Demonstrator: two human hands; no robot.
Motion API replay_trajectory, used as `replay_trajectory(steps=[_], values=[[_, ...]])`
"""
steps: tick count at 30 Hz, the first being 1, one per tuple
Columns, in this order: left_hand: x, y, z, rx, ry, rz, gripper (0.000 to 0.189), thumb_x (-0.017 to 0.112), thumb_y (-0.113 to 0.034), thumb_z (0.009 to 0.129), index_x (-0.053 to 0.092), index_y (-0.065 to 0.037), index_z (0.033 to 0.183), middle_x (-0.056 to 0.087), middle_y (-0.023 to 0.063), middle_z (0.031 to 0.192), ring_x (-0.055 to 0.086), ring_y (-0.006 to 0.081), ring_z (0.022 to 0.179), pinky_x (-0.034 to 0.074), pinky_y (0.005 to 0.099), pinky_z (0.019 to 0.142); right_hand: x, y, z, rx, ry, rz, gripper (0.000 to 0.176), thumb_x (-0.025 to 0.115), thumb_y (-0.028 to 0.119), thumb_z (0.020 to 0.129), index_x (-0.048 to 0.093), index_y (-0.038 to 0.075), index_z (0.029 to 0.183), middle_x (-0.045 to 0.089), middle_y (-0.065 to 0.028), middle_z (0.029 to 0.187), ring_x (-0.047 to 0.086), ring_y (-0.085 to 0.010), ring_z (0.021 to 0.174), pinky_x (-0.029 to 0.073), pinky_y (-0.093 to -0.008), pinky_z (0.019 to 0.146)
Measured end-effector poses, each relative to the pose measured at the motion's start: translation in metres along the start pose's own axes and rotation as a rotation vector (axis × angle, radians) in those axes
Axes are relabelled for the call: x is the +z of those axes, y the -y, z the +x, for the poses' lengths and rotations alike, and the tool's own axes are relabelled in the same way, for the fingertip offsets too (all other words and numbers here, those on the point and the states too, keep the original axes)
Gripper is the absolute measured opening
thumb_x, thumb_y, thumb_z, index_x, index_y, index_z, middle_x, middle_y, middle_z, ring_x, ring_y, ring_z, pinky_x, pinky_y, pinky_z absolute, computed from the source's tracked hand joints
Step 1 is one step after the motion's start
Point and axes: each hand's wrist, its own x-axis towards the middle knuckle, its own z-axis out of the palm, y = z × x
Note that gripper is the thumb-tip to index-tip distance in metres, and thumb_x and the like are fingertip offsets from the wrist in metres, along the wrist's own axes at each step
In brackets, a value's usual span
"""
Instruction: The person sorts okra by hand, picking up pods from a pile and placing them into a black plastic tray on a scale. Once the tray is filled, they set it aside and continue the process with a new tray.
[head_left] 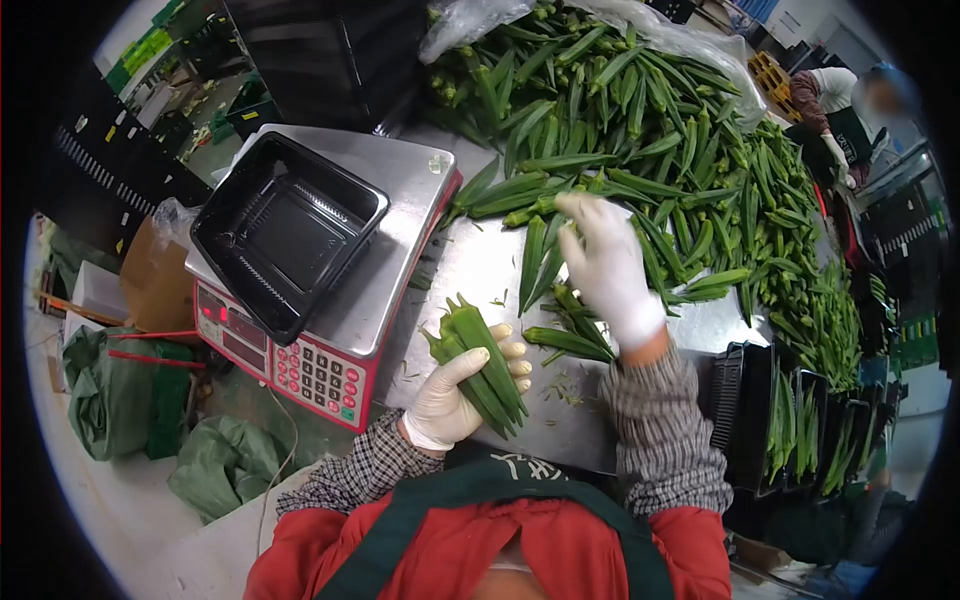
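Note:
My left hand, in a white glove, is closed around a small bunch of green okra in front of my chest. The okra pods lie side by side, their stem ends pointing up and away from me. My right hand, also gloved in white, reaches over the near edge of a big okra heap. Its thumb and fingers are apart, with the fingertips right at some pods and none seen held. Several loose pods lie on the metal table just below that hand.
Left of the hands, a black plastic tray sits tilted on a red-trimmed weighing scale. Black trays with okra stand in a row at right. A dark crate stands behind the scale. Another person works at far right.

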Motion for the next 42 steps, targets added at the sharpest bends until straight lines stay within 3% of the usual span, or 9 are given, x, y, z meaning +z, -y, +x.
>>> replay_trajectory(steps=[5, 7, 12, 20, 27, 31, 34, 37, 42], values=[[-0.003, -0.004, -0.007, -0.016, -0.011, 0.005, 0.044, 0.057, -0.016, 0.088, 0.043, -0.002, 0.128, 0.056, 0.0158, 0.115, 0.057, 0.0284, 0.104, 0.046, 0.0443, 0.094, 0.045, -0.066, 0.03, 0.149, 0.288, -0.526, 0.03, 0.062, 0.013, 0.075, 0.062, 0.006, 0.104, 0.061, -0.0097, 0.103, 0.055, -0.0305, 0.093, 0.045, -0.0416, 0.083], [-0.008, -0.005, -0.007, -0.017, -0.022, 0.013, 0.045, 0.057, -0.016, 0.088, 0.043, -0.002, 0.128, 0.056, 0.016, 0.116, 0.057, 0.0283, 0.104, 0.046, 0.0442, 0.094, 0.036, -0.057, 0.033, 0.118, 0.034, -0.262, 0.024, 0.062, 0.013, 0.074, 0.064, 0.006, 0.098, 0.063, -0.0097, 0.094, 0.056, -0.0309, 0.087, 0.046, -0.0395, 0.08], [-0.011, -0.006, -0.008, -0.043, -0.008, 0.017, 0.046, 0.057, -0.017, 0.088, 0.042, -0.003, 0.129, 0.056, 0.0161, 0.116, 0.058, 0.0277, 0.104, 0.047, 0.0437, 0.092, 0.045, -0.019, 0.054, -0.132, 0.073, -0.243, 0.021, 0.061, 0.015, 0.072, 0.064, 0.008, 0.092, 0.062, -0.0077, 0.093, 0.053, -0.0261, 0.094, 0.041, -0.0401, 0.084], [-0.009, -0.005, -0.008, -0.001, 0.034, 0.111, 0.047, 0.056, -0.015, 0.088, 0.041, -0.002, 0.13, 0.057, 0.0165, 0.116, 0.058, 0.0276, 0.103, 0.047, 0.0432, 0.092, 0.051, 0.002, 0.076, -0.003, 0.788, -0.453, 0.033, 0.06, 0.018, 0.075, 0.062, 0.006, 0.106, 0.062, -0.0147, 0.106, 0.057, -0.029, 0.105, 0.041, -0.0413, 0.091], [0.0, 0.0, -0.009, 0.054, 0.018, 0.089, 0.057, 0.057, -0.018, 0.085, 0.035, -0.002, 0.135, 0.049, 0.0186, 0.128, 0.05, 0.0321, 0.117, 0.04, 0.0473, 0.1, -0.027, 0.011, 0.027, 0.215, 0.272, 0.305, 0.038, 0.066, 0.021, 0.078, 0.059, -0.001, 0.108, 0.063, -0.0211, 0.098, 0.062, -0.0333, 0.091, 0.049, -0.0373, 0.081], [0.007, 0.005, -0.007, 0.089, 0.063, -0.064, 0.06, 0.056, -0.014, 0.084, 0.031, -0.002, 0.138, 0.042, 0.0181, 0.135, 0.041, 0.0324, 0.127, 0.03, 0.0465, 0.108, -0.032, 0.068, -0.036, 0.303, 0.589, 0.447, 0.04, 0.063, 0.021, 0.081, 0.056, -0.004, 0.112, 0.062, -0.0218, 0.101, 0.062, -0.0332, 0.094, 0.049, -0.0373, 0.083], [0.009, 0.008, -0.008, 0.129, 0.097, 0.022, 0.058, 0.054, -0.017, 0.085, 0.032, 0.0, 0.136, 0.041, 0.0184, 0.136, 0.044, 0.03, 0.124, 0.032, 0.0446, 0.107, -0.024, 0.074, -0.065, 0.144, 0.433, 0.418, 0.041, 0.062, 0.02, 0.083, 0.054, -0.002, 0.116, 0.061, -0.0199, 0.102, 0.061, -0.0303, 0.089, 0.048, -0.0366, 0.081], [0.019, 0.007, -0.013, 0.036, 0.17, -0.063, 0.057, 0.051, -0.02, 0.087, 0.032, 0.005, 0.134, 0.042, 0.0193, 0.135, 0.048, 0.0282, 0.12, 0.037, 0.0432, 0.104, -0.041, 0.072, -0.068, 0.842, 0.411, 1.164, 0.045, 0.061, 0.021, 0.087, 0.048, -0.006, 0.121, 0.064, -0.0105, 0.09, 0.056, -0.0105, 0.067, 0.048, -0.0242, 0.059], [0.035, 0.005, -0.024, 0.086, 0.129, 0.07, 0.053, 0.053, -0.015, 0.086, 0.035, 0.004, 0.133, 0.047, 0.0171, 0.131, 0.049, 0.0262, 0.118, 0.039, 0.0409, 0.101, -0.05, 0.081, -0.074, 0.664, 0.335, 1.017, 0.048, 0.061, 0.023, 0.088, 0.047, -0.007, 0.122, 0.06, -0.0041, 0.082, 0.054, -0.0094, 0.07, 0.045, -0.021, 0.064]])
